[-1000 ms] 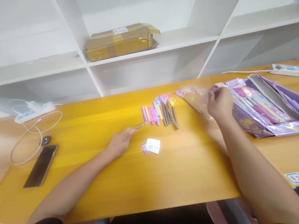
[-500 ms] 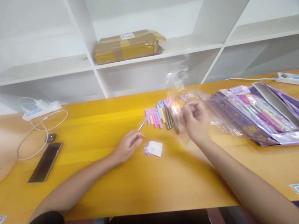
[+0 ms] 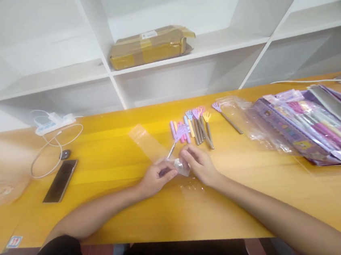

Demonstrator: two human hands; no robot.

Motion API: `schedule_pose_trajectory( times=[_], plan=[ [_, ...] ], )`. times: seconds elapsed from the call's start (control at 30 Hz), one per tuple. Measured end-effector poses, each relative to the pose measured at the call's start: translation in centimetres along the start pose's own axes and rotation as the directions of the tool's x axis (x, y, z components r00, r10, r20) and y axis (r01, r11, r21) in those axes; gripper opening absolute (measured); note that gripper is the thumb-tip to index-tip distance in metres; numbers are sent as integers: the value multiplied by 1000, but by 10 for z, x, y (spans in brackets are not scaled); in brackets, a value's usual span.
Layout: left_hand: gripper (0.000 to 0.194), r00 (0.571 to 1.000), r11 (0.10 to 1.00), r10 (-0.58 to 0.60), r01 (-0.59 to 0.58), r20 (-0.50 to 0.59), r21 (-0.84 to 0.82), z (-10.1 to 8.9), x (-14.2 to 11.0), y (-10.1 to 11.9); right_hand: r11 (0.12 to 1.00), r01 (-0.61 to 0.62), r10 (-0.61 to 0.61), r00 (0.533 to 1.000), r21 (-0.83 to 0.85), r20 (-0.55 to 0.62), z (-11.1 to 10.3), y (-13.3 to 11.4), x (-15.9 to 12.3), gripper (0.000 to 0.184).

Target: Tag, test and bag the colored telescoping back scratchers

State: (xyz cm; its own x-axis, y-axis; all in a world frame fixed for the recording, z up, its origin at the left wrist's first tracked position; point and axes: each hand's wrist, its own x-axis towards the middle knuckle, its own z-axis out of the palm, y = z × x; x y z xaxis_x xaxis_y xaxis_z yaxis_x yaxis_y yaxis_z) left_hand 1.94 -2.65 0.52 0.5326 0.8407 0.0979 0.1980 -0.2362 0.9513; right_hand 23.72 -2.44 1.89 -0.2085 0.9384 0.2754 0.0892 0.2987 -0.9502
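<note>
My left hand (image 3: 159, 177) is closed around the handle of a back scratcher (image 3: 176, 137) with a purple claw head, which points up and away. Close beside it, my right hand (image 3: 198, 163) pinches a clear plastic bag (image 3: 146, 140); the bag stretches away to the left behind the scratcher. A white card (image 3: 182, 168) shows between my hands, partly covered. Just beyond lie several back scratchers (image 3: 199, 128) with metal rods and coloured claws, next to a group of coloured handles (image 3: 186, 130). One purple-headed scratcher (image 3: 227, 117) lies apart on the right.
Clear plastic bags (image 3: 249, 119) and a purple box (image 3: 292, 131) of packaged scratchers lie at the right. Leftward are a phone (image 3: 60, 181), a black mouse-like object (image 3: 65, 154) and a power strip (image 3: 55, 124). A taped carton (image 3: 150, 48) sits on the white shelf.
My right hand has come left and down with the plastic bag to meet my left hand. My left hand still holds the purple back scratcher. The view has shifted slightly.
</note>
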Motion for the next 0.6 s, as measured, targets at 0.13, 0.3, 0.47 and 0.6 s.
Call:
schedule_pose_trajectory(
  times=[0.13, 0.3, 0.47, 0.6],
  plan=[
    [35, 996, 997, 29, -36, 88, 74, 1, -3, -3, 998, -55, 53, 995, 33, 84, 2, 2, 8, 40],
    [29, 996, 996, 85, -85, -11, 10, 1, -3, -2, 999, -34, 36, 993, 18, -108, -4, 9, 11, 39],
    [36, 926, 950, 42, -153, -374, -272, -25, 16, -15, 978, 121, -24, 878, 171, -479, -36, 8, 24, 31],
    [46, 854, 948, 47, -202, -518, -246, -55, 34, -27, 990, 103, -132, 909, -93, -397, -53, 11, 29, 32]
  ],
)
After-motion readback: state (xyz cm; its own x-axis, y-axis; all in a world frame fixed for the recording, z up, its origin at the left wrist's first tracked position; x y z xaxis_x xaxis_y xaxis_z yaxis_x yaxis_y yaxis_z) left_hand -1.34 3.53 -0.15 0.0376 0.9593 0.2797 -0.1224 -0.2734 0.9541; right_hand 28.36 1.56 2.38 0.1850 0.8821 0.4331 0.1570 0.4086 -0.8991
